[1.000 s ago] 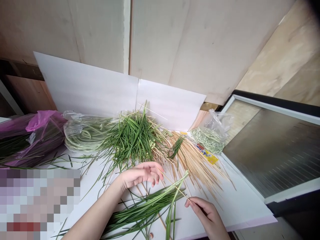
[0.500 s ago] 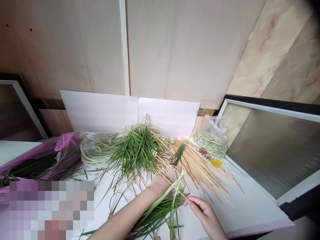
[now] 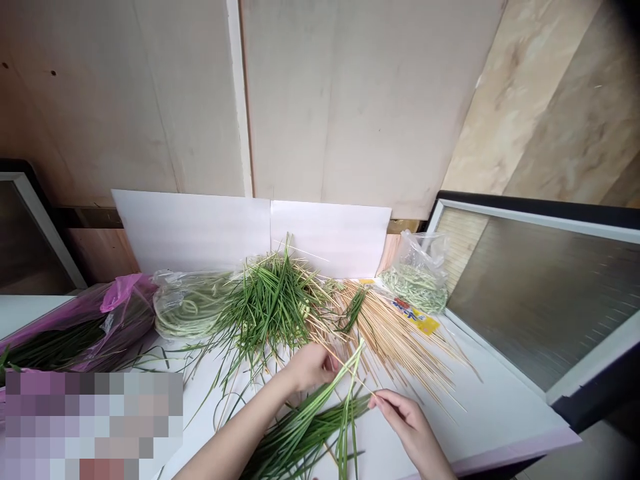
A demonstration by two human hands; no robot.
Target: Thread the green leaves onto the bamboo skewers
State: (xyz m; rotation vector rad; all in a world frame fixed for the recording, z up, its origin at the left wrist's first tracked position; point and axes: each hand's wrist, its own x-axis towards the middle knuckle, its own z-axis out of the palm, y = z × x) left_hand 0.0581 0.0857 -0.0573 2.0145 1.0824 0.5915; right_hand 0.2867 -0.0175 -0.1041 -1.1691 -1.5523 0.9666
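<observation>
I'm watching the white surface [image 3: 480, 393]: loose green stalks [image 3: 270, 307] heaped at 12 o'clock, bamboo skewers [image 3: 395, 353] fanned out at 1, pink bag [image 3: 127, 297] at 9. Stalk bundle [image 3: 305, 433] lies at 6, tips pointing up. L hand [image 3: 313, 368] has just curled in above it, L fingers [image 3: 326, 363] bent, can't tell if they're gripping. R hand [image 3: 410, 423] at 5, R fingers [image 3: 385, 400] pinching one thin skewer [image 3: 350, 373], far end by L hand.

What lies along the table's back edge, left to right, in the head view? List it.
pink plastic bag of greens, clear bag of coiled stems, heap of green blades, wooden skewers, clear bag of pieces
</observation>
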